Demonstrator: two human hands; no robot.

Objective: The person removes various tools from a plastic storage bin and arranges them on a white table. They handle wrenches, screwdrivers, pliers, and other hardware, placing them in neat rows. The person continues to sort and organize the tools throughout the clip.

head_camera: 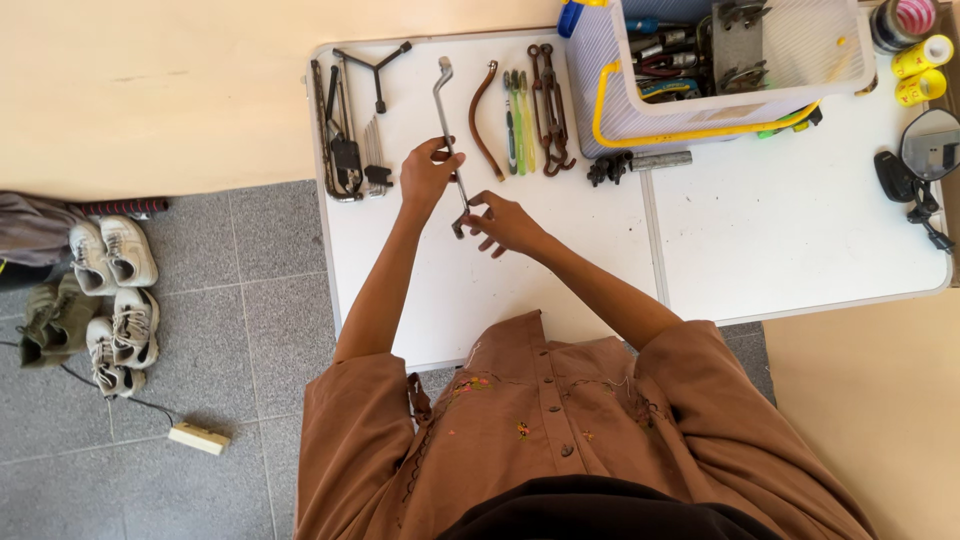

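A long silver wrench with bent socket ends (447,110) lies on the white table (560,260), between the other laid-out tools. My left hand (428,175) pinches its shaft near the middle. My right hand (505,222) grips its lower end, close to me. Both forearms reach out from brown sleeves over the table's near edge.
Left of the wrench lie dark metal tools, hex keys and a Y-shaped wrench (375,65). To the right are a curved rusty bar (482,115), toothbrushes (517,120), rusty hooks (552,108), a white basket of tools (720,60), tape rolls (915,50) and a mirror (930,145). Shoes (115,290) sit on the floor.
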